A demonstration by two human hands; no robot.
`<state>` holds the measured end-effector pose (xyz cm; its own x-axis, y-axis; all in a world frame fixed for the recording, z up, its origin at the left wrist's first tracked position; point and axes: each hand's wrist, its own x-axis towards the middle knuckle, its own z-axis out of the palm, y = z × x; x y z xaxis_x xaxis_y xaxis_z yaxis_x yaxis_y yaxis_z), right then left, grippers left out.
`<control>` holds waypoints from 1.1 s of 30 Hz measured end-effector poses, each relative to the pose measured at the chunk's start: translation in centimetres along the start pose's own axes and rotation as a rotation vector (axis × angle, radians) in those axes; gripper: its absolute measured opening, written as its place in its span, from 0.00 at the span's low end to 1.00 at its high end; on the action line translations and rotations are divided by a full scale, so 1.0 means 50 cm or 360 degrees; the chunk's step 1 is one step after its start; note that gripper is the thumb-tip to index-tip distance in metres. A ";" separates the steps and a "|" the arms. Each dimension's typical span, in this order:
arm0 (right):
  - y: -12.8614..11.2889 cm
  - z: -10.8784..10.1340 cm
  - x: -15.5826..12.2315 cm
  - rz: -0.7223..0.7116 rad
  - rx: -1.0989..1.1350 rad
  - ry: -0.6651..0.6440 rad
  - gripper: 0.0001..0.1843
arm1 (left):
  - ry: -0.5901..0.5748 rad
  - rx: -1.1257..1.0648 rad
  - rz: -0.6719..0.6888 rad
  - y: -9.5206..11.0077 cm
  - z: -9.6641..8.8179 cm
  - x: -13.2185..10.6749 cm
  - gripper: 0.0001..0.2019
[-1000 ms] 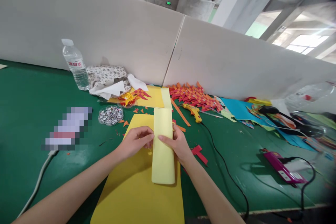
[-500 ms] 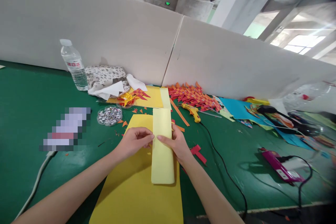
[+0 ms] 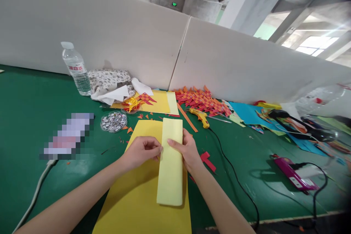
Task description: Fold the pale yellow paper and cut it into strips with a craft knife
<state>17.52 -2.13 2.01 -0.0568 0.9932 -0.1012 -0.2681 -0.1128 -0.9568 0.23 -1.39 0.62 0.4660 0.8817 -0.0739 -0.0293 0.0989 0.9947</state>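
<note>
A long, folded piece of pale yellow paper (image 3: 171,172) is held upright-lengthwise above a larger sheet of darker yellow paper (image 3: 142,208). My right hand (image 3: 189,151) grips its right edge, thumb across the front and the other fingers behind. At the left edge, my left hand (image 3: 145,151) has its thumb and forefinger pinched together, touching the folded paper; the other fingers are curled. The fingertips behind the paper are hidden.
Beyond the hands lie a yellow glue gun (image 3: 200,117) with a black cord, a pile of red-orange woven paper fish (image 3: 203,100) and a dish of googly eyes (image 3: 113,121). A water bottle (image 3: 76,69) stands left; a purple power strip (image 3: 293,173) lies right.
The folded pale paper has come slightly nearer to me and tilted a little, its top leaning right. Both hands have shifted slightly nearer with it, keeping their places along its edges.
</note>
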 end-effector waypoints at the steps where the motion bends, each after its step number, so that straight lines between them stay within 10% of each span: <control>1: 0.000 0.000 0.000 0.0003 -0.0001 0.0008 0.30 | 0.0002 -0.0009 -0.0002 0.000 0.000 0.000 0.08; 33: -0.013 0.006 -0.015 0.0180 0.0070 -0.0255 0.31 | 0.0199 -0.0432 0.0030 0.003 -0.014 0.010 0.15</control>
<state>17.47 -2.78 2.81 -0.2402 0.9576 -0.1591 -0.2931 -0.2278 -0.9285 -0.13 -0.60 0.67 0.3511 0.9328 -0.0809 -0.2798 0.1870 0.9417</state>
